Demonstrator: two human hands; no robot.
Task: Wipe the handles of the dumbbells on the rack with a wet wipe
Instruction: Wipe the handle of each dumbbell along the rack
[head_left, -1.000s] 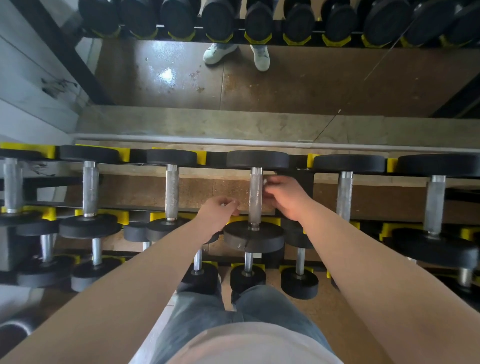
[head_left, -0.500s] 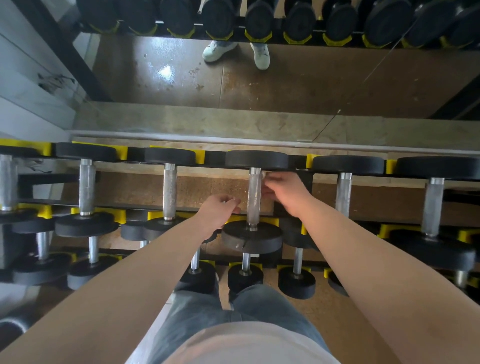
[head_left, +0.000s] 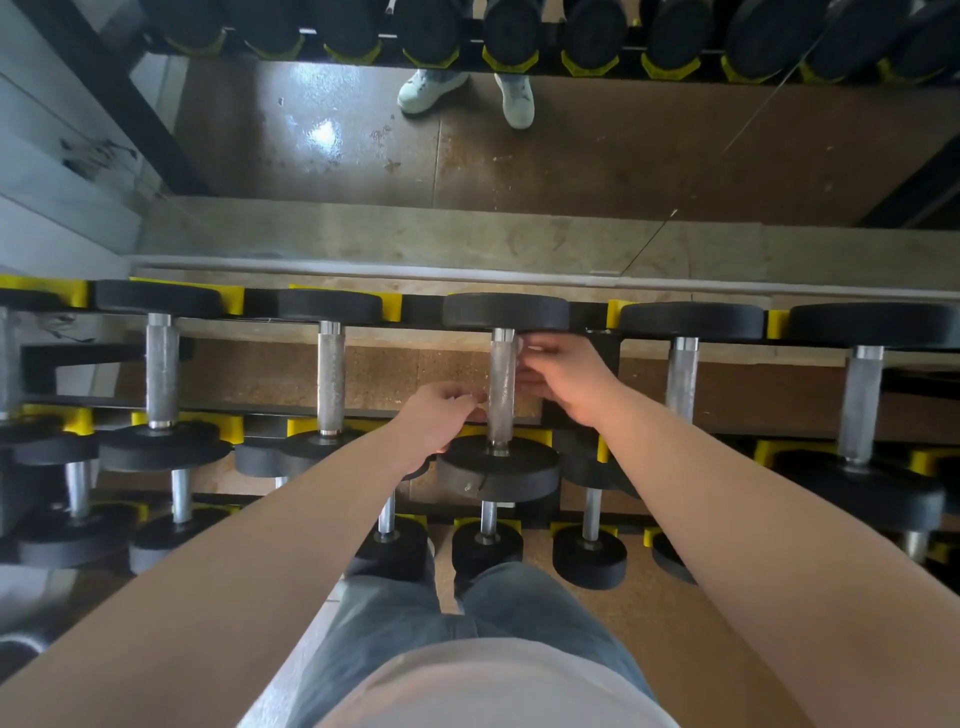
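Several black dumbbells with knurled steel handles lie on a black and yellow rack (head_left: 582, 317). My hands flank the handle (head_left: 502, 384) of the middle dumbbell on the top tier. My right hand (head_left: 566, 382) is at the handle's far right side, fingers pinched on a small pale piece that looks like the wet wipe (head_left: 525, 345), pressed against the metal. My left hand (head_left: 441, 415) is curled at the handle's near left side, fingertips touching it, with nothing visible in them. Most of the wipe is hidden by my fingers.
Neighbouring handles stand to the left (head_left: 331, 378) and right (head_left: 681, 378). Smaller dumbbells (head_left: 486, 545) fill the lower tiers near my legs. Behind the rack a mirror (head_left: 571, 156) reflects the floor, white shoes and another row of dumbbells.
Both hands stay at the middle handle. My right fingers have crept slightly toward the handle's far end, and the view has shifted a little.
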